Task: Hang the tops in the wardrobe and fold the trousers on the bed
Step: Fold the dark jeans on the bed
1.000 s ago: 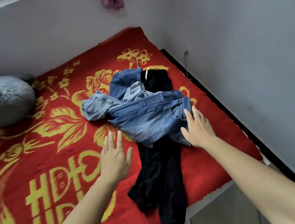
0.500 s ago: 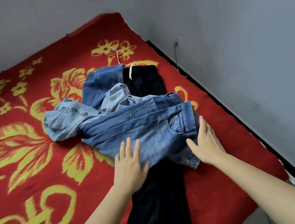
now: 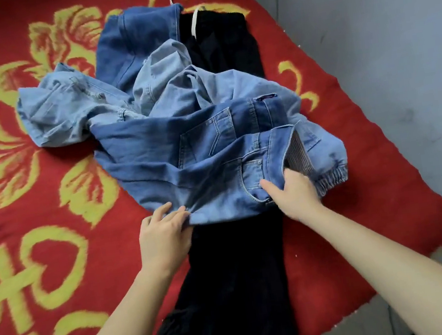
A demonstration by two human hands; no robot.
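**Both Hands Engaged on the Top Pair of Jeans**

1. Work surface. A red blanket with a yellow floral pattern (image 3: 37, 221) covers the bed. A grey wall (image 3: 383, 59) runs along its right edge.

2. Task items. A heap of trousers lies on the blanket, toward the wall side.
 - The mid-blue denim jeans (image 3: 206, 152) lie on top of the heap, crumpled. The stitched back pockets face up and the waistband is turned toward the wall.
 - A pale blue denim garment (image 3: 64, 112) is bunched to the left, partly under the jeans. An elastic cuff of the same pale denim shows at the right edge of the heap.
 - A darker blue denim garment (image 3: 136, 37) lies at the far end.
 - The black ribbed trousers (image 3: 237, 273) lie under all the denim. They run from the far end toward the near edge of the bed, and a white drawstring (image 3: 195, 22) is visible at the far end.

3. Left hand (image 3: 164, 237). It is at the near edge of the mid-blue denim jeans, above the black trousers. The fingers are curled and pinch the lower edge of the fabric.

4. Right hand (image 3: 294, 194). It is at the waistband of the same jeans. The thumb lies on the outer face beside the front pocket. The fingers are tucked inside the opening and grasp the waistband, so the striped lining is exposed.
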